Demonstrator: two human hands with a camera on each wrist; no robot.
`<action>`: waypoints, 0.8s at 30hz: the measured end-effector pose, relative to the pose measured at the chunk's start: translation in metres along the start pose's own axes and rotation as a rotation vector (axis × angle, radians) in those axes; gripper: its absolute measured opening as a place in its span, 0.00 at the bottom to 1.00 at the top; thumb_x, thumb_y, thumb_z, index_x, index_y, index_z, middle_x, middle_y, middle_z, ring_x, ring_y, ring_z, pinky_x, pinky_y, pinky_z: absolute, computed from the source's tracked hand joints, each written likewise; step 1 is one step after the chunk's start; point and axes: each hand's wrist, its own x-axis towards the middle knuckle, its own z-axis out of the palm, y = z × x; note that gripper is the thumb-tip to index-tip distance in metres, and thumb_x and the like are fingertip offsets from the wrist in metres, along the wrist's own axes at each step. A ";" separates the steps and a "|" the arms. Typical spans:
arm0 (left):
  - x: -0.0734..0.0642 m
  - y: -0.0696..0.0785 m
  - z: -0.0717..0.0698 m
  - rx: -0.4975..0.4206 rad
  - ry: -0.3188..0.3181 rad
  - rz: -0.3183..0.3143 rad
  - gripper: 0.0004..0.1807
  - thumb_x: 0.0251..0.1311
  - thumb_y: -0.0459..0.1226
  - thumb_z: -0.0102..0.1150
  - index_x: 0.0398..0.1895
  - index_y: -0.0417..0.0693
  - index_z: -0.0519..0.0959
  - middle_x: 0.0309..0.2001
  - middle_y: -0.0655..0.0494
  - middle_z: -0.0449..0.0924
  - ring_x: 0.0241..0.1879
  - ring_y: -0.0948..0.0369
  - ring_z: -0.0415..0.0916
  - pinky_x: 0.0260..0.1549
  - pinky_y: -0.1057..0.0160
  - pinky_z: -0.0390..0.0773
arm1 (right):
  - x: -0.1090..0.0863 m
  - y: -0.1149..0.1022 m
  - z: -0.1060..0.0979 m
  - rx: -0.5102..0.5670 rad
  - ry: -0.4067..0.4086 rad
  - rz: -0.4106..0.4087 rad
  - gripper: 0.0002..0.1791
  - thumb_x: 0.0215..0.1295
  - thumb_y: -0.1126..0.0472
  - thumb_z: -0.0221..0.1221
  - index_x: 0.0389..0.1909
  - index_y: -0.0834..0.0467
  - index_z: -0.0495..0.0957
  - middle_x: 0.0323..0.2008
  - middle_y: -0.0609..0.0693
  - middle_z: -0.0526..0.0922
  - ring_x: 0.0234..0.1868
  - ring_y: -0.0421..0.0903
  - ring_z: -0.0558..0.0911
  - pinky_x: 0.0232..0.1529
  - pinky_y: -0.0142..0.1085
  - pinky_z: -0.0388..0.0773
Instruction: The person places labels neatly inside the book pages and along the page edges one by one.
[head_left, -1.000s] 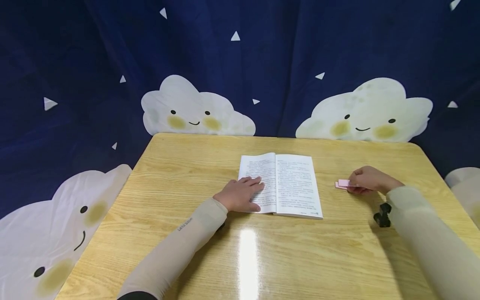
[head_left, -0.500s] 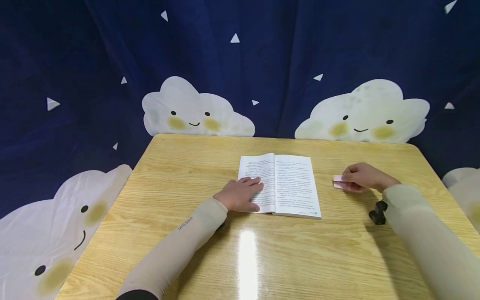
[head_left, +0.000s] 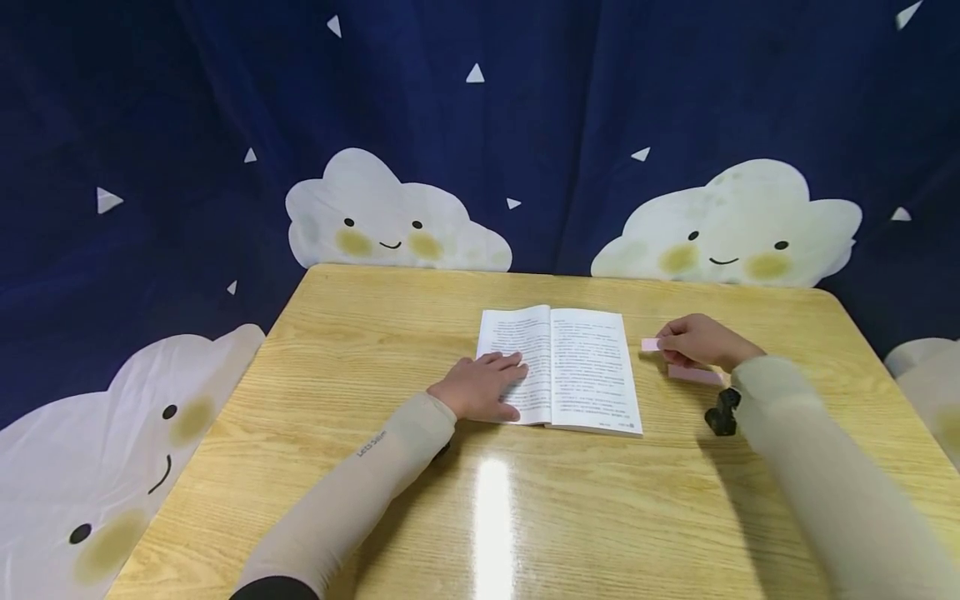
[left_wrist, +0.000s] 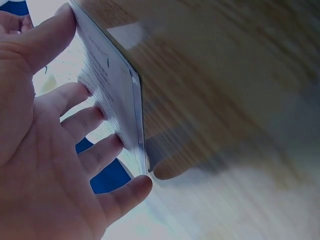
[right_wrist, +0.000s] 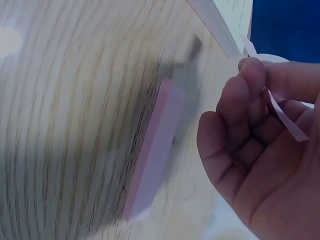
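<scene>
An open book [head_left: 592, 375] with printed pages lies on the table. My left hand [head_left: 480, 390] rests on its left page, fingers spread; the left wrist view shows the fingertips along the page [left_wrist: 107, 85]. To the right of the book, my right hand [head_left: 705, 340] pinches a small pink paper strip [head_left: 650, 344] between thumb and index finger, raised above the table. In the right wrist view the strip [right_wrist: 285, 117] sticks out on both sides of the pinch. Below that hand lies a pink pad of sticky notes [head_left: 694, 375], long and narrow.
The wooden table [head_left: 375, 333] backs onto a dark blue curtain [head_left: 555, 117] with cloud and triangle prints. A black wrist camera [head_left: 722, 412] hangs under the right wrist. Light glares off the table front [head_left: 493, 525].
My right hand has lifted the strip off the sticky-note pad and moved left toward the book, leaving the pad on the table. The left hand has stayed on the page.
</scene>
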 end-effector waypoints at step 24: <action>0.001 0.001 -0.002 -0.005 0.001 0.000 0.43 0.64 0.61 0.56 0.79 0.64 0.53 0.81 0.63 0.46 0.80 0.55 0.46 0.71 0.41 0.60 | 0.029 -0.008 0.010 0.151 0.001 0.136 0.16 0.72 0.53 0.55 0.31 0.62 0.77 0.20 0.44 0.73 0.25 0.42 0.71 0.29 0.35 0.70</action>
